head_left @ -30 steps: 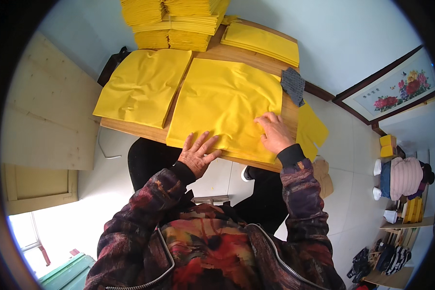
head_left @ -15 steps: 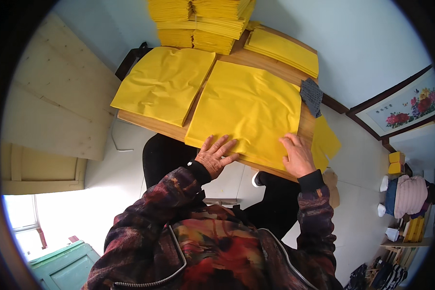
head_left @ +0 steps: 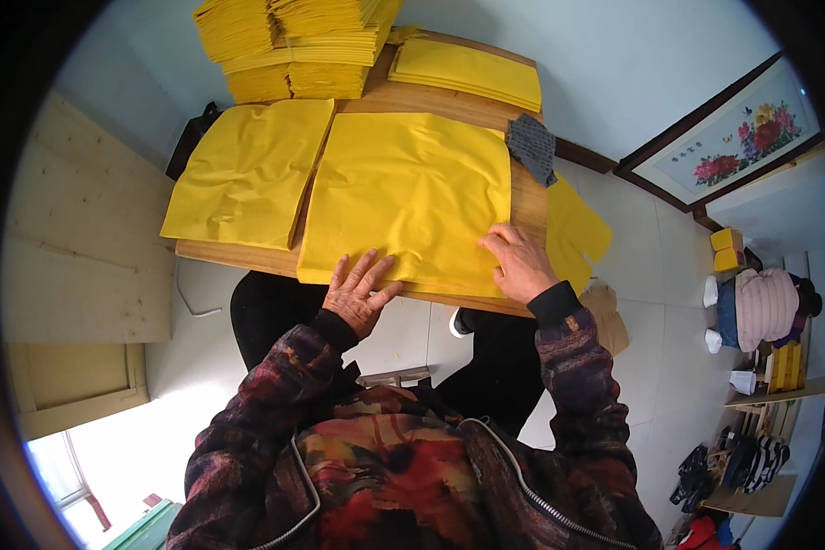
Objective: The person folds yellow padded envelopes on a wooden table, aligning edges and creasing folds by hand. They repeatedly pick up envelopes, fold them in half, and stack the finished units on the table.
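A large yellow cloth-like sheet (head_left: pixel 412 183), slightly wrinkled, lies on the near part of a wooden table (head_left: pixel 536 215). My left hand (head_left: pixel 359 291) rests on its near edge, left of the middle, with fingers spread flat. At the near right corner my right hand (head_left: pixel 520 264) has its fingers curled in, pinching the sheet's edge as far as I can see; the fingertips are partly hidden. To the left lies a second stack of yellow sheets (head_left: pixel 247 170), its top one creased. A dark grey piece of cloth (head_left: pixel 532 148) sits by the sheet's far right corner.
Tall bundles of folded yellow material (head_left: pixel 321 55) stand at the back left, against the wall. A flatter yellow pile (head_left: pixel 467 69) is at the back right. Yellow material (head_left: pixel 573 234) hangs beyond the table's right edge. Another person (head_left: pixel 765 307) bends over far right.
The whole view has shifted, so the table and both hands appear farther left and slightly higher. Both hands keep nearly the same places on the yellow sheet.
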`<act>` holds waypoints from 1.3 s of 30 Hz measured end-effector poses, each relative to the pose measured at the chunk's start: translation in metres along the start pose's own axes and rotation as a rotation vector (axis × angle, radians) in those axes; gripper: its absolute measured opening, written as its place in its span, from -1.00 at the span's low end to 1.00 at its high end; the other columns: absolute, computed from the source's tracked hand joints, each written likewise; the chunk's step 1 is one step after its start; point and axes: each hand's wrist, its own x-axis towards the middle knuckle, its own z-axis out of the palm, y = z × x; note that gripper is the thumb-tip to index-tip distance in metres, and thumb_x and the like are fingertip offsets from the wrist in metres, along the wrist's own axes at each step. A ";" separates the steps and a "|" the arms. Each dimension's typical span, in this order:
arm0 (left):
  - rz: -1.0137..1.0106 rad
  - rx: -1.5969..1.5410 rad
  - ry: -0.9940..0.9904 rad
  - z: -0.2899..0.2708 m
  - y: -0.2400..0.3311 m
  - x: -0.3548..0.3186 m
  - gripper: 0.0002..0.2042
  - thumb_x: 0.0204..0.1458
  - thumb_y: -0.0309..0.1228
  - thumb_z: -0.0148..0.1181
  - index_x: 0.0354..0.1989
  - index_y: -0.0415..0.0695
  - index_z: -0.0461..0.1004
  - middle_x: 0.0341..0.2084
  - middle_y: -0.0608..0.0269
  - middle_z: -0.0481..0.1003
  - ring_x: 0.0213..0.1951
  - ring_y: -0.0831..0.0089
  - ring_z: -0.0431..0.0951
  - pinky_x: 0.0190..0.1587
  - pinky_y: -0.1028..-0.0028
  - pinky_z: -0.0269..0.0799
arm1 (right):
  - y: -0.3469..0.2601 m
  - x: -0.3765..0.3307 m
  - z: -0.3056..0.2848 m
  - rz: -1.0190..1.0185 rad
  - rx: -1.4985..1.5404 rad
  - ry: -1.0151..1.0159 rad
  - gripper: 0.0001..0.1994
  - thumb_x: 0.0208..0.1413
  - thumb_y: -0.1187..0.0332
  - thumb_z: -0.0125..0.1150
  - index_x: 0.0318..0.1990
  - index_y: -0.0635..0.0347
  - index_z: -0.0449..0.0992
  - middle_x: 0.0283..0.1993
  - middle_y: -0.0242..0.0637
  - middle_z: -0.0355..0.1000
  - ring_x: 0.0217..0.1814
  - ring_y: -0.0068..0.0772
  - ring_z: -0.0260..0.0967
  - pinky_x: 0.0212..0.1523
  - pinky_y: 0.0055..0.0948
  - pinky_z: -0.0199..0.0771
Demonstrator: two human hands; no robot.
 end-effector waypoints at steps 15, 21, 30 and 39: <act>-0.029 0.032 -0.051 -0.014 0.008 0.004 -0.46 -0.20 -0.33 0.37 0.06 0.19 0.42 0.34 0.18 0.13 0.39 0.08 0.05 0.34 -0.16 -0.14 | 0.005 -0.008 -0.013 0.126 0.291 0.256 -0.78 0.04 0.57 0.07 -0.13 0.22 0.49 -0.14 -0.10 0.46 -0.08 0.02 0.42 -0.08 -0.24 0.46; 0.059 -0.039 -0.013 -0.021 0.036 0.024 -0.43 -0.17 -0.17 0.38 0.11 0.13 0.42 0.21 0.25 0.28 0.31 0.18 0.18 0.31 -0.08 -0.03 | -0.015 -0.047 -0.004 0.193 0.374 0.323 -0.79 -0.02 0.62 0.01 -0.23 0.20 0.48 -0.27 -0.08 0.43 -0.15 0.05 0.39 -0.17 -0.15 0.42; 0.025 -0.086 -0.243 -0.012 0.052 0.067 -0.34 -0.10 0.08 0.28 0.17 0.02 0.36 0.15 0.28 0.30 0.21 0.25 0.24 0.19 0.08 0.10 | -0.067 -0.070 0.053 0.110 0.042 0.429 -0.70 -0.02 0.49 0.20 -0.06 0.21 0.51 -0.02 -0.28 0.39 0.00 -0.14 0.33 0.01 -0.22 0.36; -0.013 -0.110 -0.190 -0.008 0.054 0.069 -0.30 -0.13 0.10 0.31 0.17 0.00 0.35 0.16 0.18 0.29 0.21 0.11 0.21 0.18 0.03 0.10 | -0.069 -0.075 0.063 0.152 -0.040 0.427 -0.64 -0.05 0.48 0.17 -0.02 0.18 0.50 0.01 -0.30 0.38 0.03 -0.17 0.33 0.04 -0.21 0.34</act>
